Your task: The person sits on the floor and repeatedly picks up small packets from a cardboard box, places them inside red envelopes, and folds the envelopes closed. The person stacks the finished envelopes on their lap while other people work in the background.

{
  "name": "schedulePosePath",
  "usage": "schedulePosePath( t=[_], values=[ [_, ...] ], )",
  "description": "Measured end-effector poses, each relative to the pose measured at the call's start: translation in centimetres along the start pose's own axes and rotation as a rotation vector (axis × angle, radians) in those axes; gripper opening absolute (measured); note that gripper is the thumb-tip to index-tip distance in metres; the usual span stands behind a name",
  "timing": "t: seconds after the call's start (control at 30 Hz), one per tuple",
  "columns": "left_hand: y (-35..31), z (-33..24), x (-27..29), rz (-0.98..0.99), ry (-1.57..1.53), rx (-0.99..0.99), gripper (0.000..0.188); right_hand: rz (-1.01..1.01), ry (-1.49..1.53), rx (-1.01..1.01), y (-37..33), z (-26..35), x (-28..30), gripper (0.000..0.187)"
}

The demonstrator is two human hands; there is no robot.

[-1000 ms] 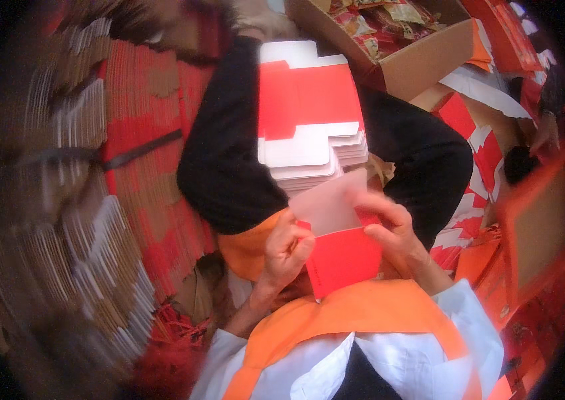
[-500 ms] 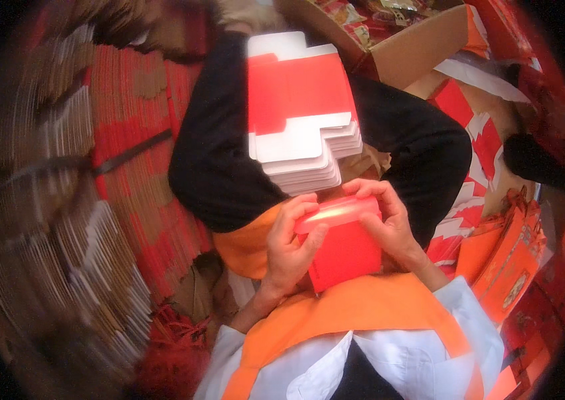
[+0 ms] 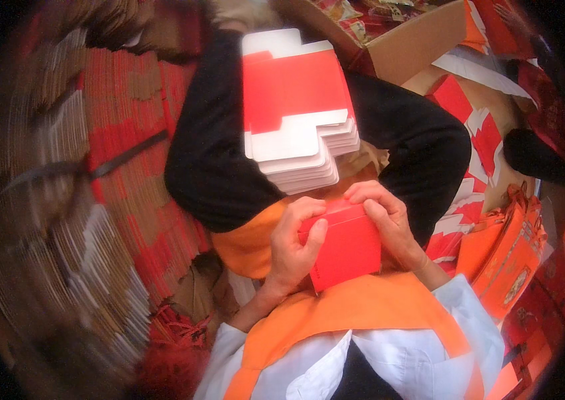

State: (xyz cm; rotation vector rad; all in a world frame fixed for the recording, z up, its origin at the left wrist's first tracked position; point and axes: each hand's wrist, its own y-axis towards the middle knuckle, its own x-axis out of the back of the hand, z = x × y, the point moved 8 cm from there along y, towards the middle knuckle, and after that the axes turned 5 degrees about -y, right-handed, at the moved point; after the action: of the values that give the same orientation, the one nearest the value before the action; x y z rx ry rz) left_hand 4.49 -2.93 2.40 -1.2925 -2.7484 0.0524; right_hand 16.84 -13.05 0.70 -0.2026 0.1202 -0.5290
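Note:
Close to my orange apron I hold a small red cardboard box (image 3: 346,253) between both hands. My left hand (image 3: 296,243) grips its left upper edge, the thumb on the near face. At the upper right edge, my right hand (image 3: 382,217) is closed with fingers over the top and thumb just in front. The fingers partly cover the box's top end. Just beyond my hands, a stack of flat red-and-white box blanks (image 3: 299,93) lies across my crossed legs, its white flaps staggered at the near side.
Strapped bundles of flat red and brown card (image 3: 126,133) fill the left side. An open brown carton (image 3: 419,43) with wrapped packets stands at the far right. Orange bags (image 3: 502,257) and loose red-and-white card pieces (image 3: 486,143) lie right of my knee. Red cords (image 3: 179,327) sit at lower left.
The box's raised top flap has folded down flat under my fingers, and the bright glare on it is gone. Both hands stay in nearly the same place on the box.

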Motion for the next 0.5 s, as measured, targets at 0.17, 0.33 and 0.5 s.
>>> schedulePosePath(
  t=[0.17, 0.33, 0.5],
  values=[
    [-0.6, -0.2, 0.0, -0.085, 0.074, -0.109, 0.013, -0.024, -0.042, 0.012, -0.3, -1.0, 0.8, 0.019],
    [-0.3, -1.2, 0.0, -0.021, 0.186, -0.204, 0.013, 0.036, -0.228, 0.146, -0.9, 0.2, 0.7, 0.019],
    [1.3, -3.0, -1.4, 0.217, 0.234, -0.227, 0.02, 0.227, -0.345, 0.306, -0.6, 2.8, 0.4, 0.012]
  ],
)
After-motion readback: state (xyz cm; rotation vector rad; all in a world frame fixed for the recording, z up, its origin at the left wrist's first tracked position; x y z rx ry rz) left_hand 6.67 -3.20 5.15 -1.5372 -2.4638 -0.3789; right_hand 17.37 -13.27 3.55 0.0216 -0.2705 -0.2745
